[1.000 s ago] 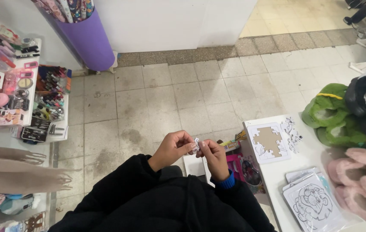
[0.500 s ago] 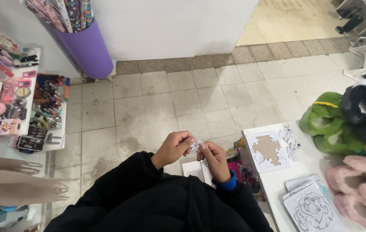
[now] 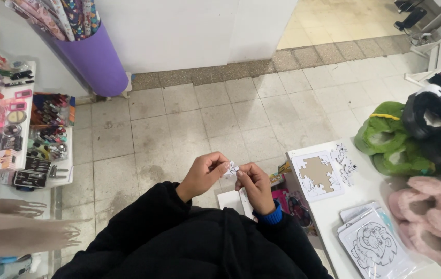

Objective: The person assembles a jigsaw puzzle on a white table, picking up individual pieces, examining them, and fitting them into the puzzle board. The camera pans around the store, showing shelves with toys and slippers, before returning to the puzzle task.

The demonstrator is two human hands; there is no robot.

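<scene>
In front of my chest, my left hand (image 3: 203, 174) and my right hand (image 3: 254, 186) pinch a small white jigsaw piece with black line drawing (image 3: 232, 169) between their fingertips. Both arms wear black sleeves, with a blue cuff at the right wrist. To the right, on a white table (image 3: 334, 217), lies a puzzle tray (image 3: 316, 175) with a brown cardboard gap in its middle. A few loose white pieces (image 3: 344, 160) lie beside the tray.
Wrapped colouring puzzle boards with a lion drawing (image 3: 373, 243) lie near the table's front. Green, black and pink plush slippers (image 3: 417, 139) pile at right. A purple bin of rolled paper (image 3: 94, 57) and a shelf of cosmetics (image 3: 19, 134) stand at left on the tiled floor.
Both hands stay together on the small piece, fingers shifting slightly. The view has tilted a little, so the table and shelf sit differently in the frame.
</scene>
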